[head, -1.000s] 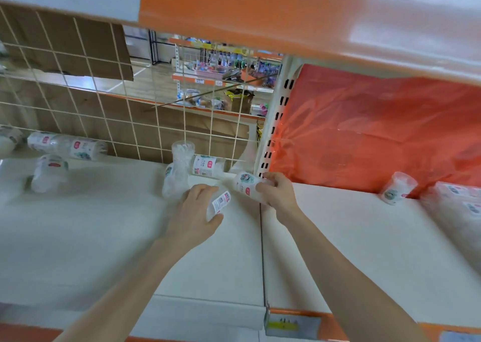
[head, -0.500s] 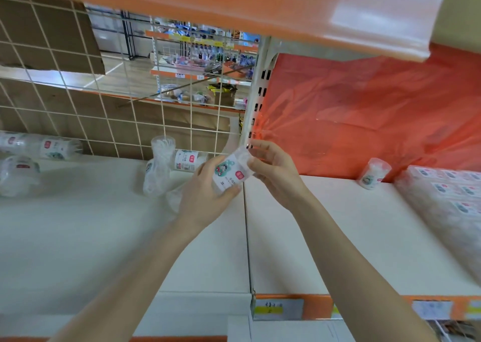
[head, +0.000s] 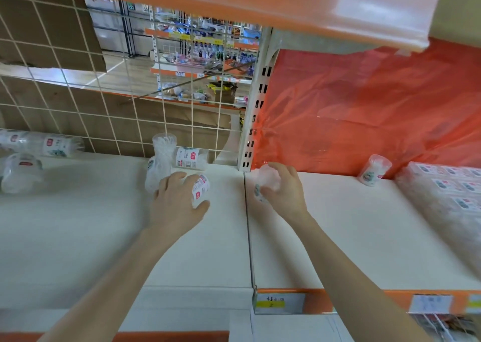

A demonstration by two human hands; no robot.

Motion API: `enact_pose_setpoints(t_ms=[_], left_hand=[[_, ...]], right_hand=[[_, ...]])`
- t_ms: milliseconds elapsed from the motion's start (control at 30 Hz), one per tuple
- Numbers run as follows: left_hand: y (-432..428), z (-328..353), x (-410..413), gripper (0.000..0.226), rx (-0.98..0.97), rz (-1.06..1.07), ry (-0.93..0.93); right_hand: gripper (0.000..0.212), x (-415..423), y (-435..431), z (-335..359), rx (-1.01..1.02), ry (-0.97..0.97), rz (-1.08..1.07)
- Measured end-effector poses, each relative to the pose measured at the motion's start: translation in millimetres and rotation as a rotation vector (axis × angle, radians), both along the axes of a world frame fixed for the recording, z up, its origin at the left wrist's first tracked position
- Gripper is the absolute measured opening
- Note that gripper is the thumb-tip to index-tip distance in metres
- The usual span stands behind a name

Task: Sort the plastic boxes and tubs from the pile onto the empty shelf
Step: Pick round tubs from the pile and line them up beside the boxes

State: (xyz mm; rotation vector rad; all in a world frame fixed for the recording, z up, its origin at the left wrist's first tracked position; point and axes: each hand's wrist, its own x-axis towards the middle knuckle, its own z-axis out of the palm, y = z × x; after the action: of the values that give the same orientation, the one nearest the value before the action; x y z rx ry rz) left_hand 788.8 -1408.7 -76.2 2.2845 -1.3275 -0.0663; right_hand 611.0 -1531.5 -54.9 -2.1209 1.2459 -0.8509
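Both my arms reach onto a white shelf (head: 364, 237). My left hand (head: 177, 203) grips a clear labelled tub (head: 201, 190) lying on its side on the left shelf section. My right hand (head: 282, 188) holds another clear tub (head: 268, 179) just right of the shelf seam, its base at the shelf surface. Beside my left hand lie two more clear tubs (head: 161, 156), one with a white label (head: 191, 157). A single tub (head: 373, 170) stands further right against the red backing.
Several tubs (head: 23, 164) lie scattered at the far left. A wrapped pack of tubs (head: 447, 185) sits at the far right. A wire grid (head: 125, 102) backs the left section, red plastic sheet (head: 364, 107) the right. An orange shelf (head: 260, 0) hangs overhead.
My hands held one tub together above the shelf seam; now they have parted and dropped to the shelf, the left onto a lying tub, the right carrying its tub to the right section.
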Motion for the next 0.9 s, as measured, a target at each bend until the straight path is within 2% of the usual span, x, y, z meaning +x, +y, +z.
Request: enact_pose_setpoints(t_ms=[200, 300, 367, 467, 533, 633, 800, 900], left_hand=[[6, -13, 8, 0.063, 0.032, 0.002, 0.019], [5, -16, 12, 0.060, -0.018, -0.010, 0.033], [6, -16, 14, 0.059, -0.101, -0.036, 0.109], [6, -10, 9, 0.057, -0.247, -0.126, 0.168], [7, -1, 3, 0.056, -0.316, -0.203, 0.234], [10, 15, -6, 0.057, -0.382, -0.328, 0.367], [15, 38, -21, 0.051, -0.397, -0.451, 0.670], [14, 45, -26, 0.050, -0.469, -0.431, 0.828]], right_hand=[[0.060, -15, -6, -22, 0.027, 0.026, -0.029], [0.061, -14, -4, -26, -0.035, 0.084, -0.081], [0.057, -13, 1, -22, -0.173, 0.040, -0.114], [0.046, -7, 12, -8, -0.457, -0.130, -0.065], [0.037, -1, 21, 4, -0.483, -0.229, 0.010], [0.029, 4, 36, 24, -0.225, -0.337, 0.134], [0.029, 1, 46, 39, 0.338, -0.356, 0.321], [0.039, -8, 46, 40, 0.410, -0.367, 0.414]])
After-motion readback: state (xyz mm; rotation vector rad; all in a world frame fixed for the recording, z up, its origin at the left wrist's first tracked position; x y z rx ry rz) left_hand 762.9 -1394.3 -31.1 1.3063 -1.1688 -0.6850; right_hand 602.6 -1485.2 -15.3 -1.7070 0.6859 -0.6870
